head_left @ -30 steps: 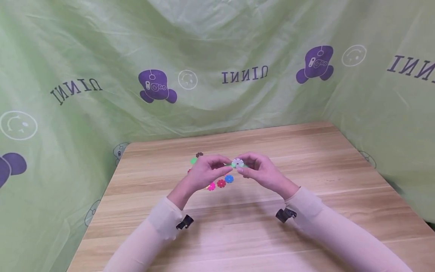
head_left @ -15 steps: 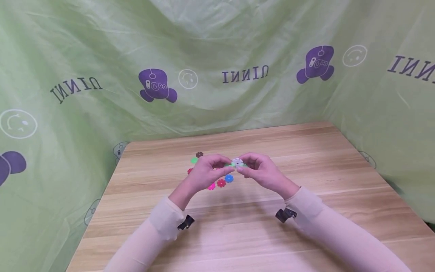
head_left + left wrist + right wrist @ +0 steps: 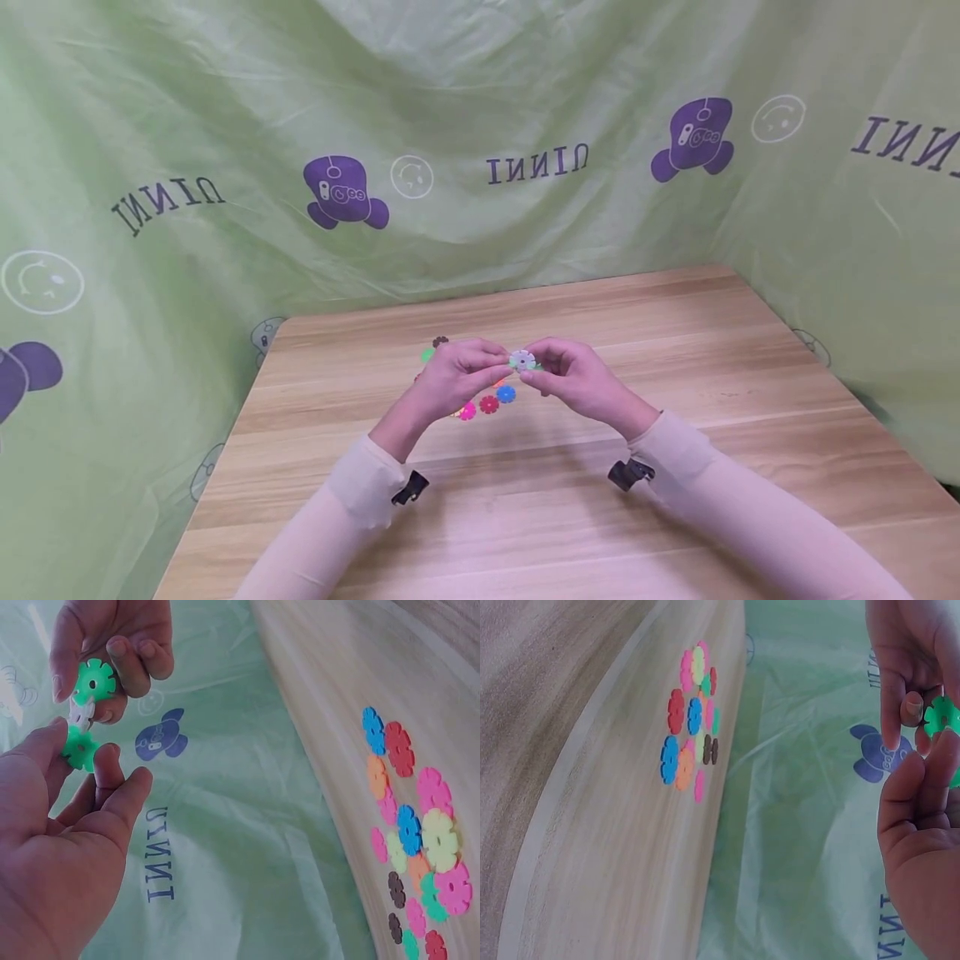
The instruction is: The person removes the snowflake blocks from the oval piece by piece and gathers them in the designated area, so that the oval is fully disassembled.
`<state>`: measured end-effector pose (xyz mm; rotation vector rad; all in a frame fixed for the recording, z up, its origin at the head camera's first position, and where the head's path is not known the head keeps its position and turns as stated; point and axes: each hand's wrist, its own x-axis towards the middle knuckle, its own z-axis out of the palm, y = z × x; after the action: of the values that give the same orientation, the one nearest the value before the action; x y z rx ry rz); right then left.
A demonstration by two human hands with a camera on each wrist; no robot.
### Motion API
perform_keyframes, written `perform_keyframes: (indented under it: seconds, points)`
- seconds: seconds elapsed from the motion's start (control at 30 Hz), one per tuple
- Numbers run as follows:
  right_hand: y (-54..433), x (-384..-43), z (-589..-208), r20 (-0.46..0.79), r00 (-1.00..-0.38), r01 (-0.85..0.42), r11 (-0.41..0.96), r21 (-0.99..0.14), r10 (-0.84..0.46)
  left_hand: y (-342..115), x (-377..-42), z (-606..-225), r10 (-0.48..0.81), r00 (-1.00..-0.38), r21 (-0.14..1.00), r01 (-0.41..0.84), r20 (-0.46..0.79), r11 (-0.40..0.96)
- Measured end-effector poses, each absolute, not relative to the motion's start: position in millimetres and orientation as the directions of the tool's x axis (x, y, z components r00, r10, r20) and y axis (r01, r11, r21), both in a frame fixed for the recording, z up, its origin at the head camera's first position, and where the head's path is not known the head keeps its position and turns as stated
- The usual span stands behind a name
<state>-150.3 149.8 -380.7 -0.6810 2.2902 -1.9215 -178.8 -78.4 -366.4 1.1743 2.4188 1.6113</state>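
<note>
A white notched plastic snowflake disc point(image 3: 522, 360) is raised above the table between my two hands. It stands edge-on in the left wrist view, joined between two green snowflake discs. My left hand point(image 3: 465, 375) pinches the nearer green disc point(image 3: 79, 748) with thumb and fingers. From the other side, my right hand point(image 3: 576, 379) grips the farther green disc point(image 3: 95, 681). Fingers cover part of both green discs in the head view, and how deep the slots sit in each other cannot be made out.
Several loose snowflake discs lie on the wooden table point(image 3: 720, 500) under and beyond my left hand, among them a blue disc point(image 3: 506, 394), a red disc point(image 3: 489, 404) and a brown disc point(image 3: 440, 342). A green printed curtain point(image 3: 480, 242) surrounds the table's back and sides.
Both hands keep nearly the same place and grip on the joined discs. My left thumb tip has drawn slightly left, and the head view has tilted a little.
</note>
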Motion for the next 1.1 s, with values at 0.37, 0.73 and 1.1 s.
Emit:
perform_keyframes:
  seconds: [0.37,0.73,1.1]
  points:
    - [149,-153,-385,0.220,-0.901,-0.288,0.138,-0.948,-0.375,-82,-181,-365,0.606,-0.706,0.769,0.596,0.367,0.230]
    - [150,-155,-381,0.211,-0.917,-0.272,0.143,-0.952,-0.339,-87,-185,-376,0.613,-0.731,0.734,0.586,0.298,0.342]
    - [155,-156,-383,0.183,-0.927,-0.239,0.139,-0.961,-0.329,-101,-196,-416,0.586,-0.809,0.742,0.364,-0.046,0.562]
